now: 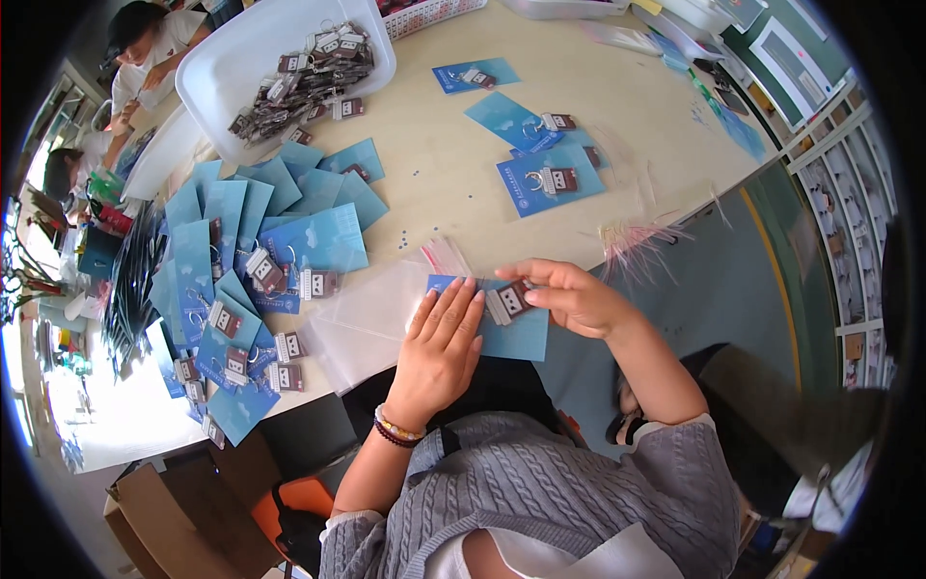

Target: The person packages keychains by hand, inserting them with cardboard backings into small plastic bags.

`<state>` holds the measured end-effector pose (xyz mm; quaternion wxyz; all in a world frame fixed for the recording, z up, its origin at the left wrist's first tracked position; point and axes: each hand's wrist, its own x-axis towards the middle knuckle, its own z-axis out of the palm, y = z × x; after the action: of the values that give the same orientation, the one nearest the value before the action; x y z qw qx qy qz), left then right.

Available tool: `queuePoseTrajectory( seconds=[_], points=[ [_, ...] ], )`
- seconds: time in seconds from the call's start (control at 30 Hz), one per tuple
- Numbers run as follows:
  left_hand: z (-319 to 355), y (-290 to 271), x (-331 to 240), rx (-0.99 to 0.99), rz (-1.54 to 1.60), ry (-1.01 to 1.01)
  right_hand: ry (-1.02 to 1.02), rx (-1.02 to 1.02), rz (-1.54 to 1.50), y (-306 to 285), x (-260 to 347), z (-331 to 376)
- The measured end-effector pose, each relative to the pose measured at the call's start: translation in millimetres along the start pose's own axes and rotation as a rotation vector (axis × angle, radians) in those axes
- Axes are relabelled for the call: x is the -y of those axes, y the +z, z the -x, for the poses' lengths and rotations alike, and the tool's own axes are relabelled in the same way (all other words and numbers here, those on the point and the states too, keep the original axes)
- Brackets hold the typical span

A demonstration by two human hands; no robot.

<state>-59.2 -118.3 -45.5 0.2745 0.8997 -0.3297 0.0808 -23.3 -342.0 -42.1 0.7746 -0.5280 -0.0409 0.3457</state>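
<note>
My left hand (pixel 439 362) lies flat, fingers stretched out, on a blue card (pixel 516 340) at the table's near edge. Beside its fingertips, my right hand (pixel 574 301) pinches the edge of a brown-and-white keychain (pixel 507 303) with a small face on it, resting against the card. Whether the keychain is fastened to the card is hidden. Clear plastic bags (pixel 362 323) lie flat just left of my left hand, and a small bag with a pink strip (pixel 444 259) lies beyond it.
Many blue cards with keychains (pixel 227 217) are heaped at the left. Behind them stands a white bin (pixel 212 87) of keychains. More carded keychains (pixel 555 180) lie at the far right, near pink-and-white strands (pixel 632 243). Below the table is a cardboard box (pixel 164 511). Another person (pixel 159 53) sits at the far left.
</note>
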Motion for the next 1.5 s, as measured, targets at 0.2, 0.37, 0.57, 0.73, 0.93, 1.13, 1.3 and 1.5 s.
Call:
queuePoseTrajectory(
  seconds=[0.2, 0.37, 0.57, 0.73, 0.93, 1.13, 1.3, 1.5],
  points=[
    [-2, 16, -3, -0.031, -0.111, -0.079, -0.208, -0.229, 0.063, 14, -23, -2],
    [-1, 19, -4, -0.014, -0.146, -0.077, -0.221, -0.47, 0.582, 23, -26, 22],
    [-3, 13, -5, -0.011, -0.122, -0.055, -0.055, -0.48, -0.119, 31, -49, 36],
    [-4, 4, -16, 0.015, -0.081, 0.044, -0.131, -0.399, -0.076, 29, -38, 31],
    [-22, -2, -33, -0.042, -0.037, 0.108, -0.199, -0.257, -0.238, 29, -35, 13],
    [-42, -3, -47, -0.099, 0.084, 0.186, -0.422, -0.202, -0.095, 37, -35, 2],
    [-56, 2, -49, -0.056, -0.15, 0.278, -0.353, -0.132, -0.074, -2, -12, 0],
    [-47, -1, -40, -0.129, -0.078, 0.133, -0.235, -0.381, -0.023, -53, 55, 0]
  ],
)
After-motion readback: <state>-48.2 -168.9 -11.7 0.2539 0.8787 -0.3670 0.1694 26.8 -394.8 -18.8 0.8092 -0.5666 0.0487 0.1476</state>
